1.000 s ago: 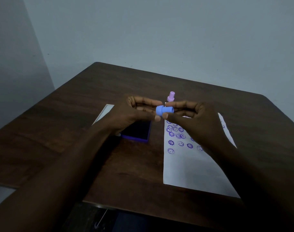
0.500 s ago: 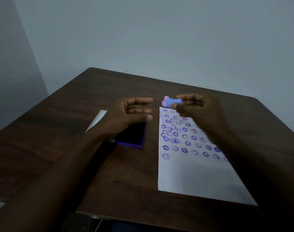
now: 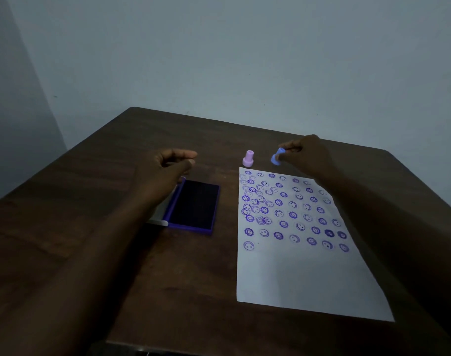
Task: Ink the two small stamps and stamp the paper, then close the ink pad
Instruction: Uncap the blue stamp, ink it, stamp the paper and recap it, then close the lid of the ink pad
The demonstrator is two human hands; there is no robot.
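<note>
The left hand (image 3: 167,165) is hovering with fingers loosely curled, grasping nothing, above the open ink pad (image 3: 196,207) lying on the table (image 3: 90,201). The pink stamp (image 3: 248,159) is standing upright just beyond the paper (image 3: 296,273). The right hand (image 3: 306,152) is pinching the tilted blue stamp (image 3: 277,157) near the paper's far edge.

The left hand (image 3: 167,168) and its forearm cover most of the ink pad's open lid (image 3: 160,214). The right hand's fingers (image 3: 287,147) hide part of the blue stamp (image 3: 277,158). The tabletop (image 3: 90,201) runs off the picture's lower edge.
</note>
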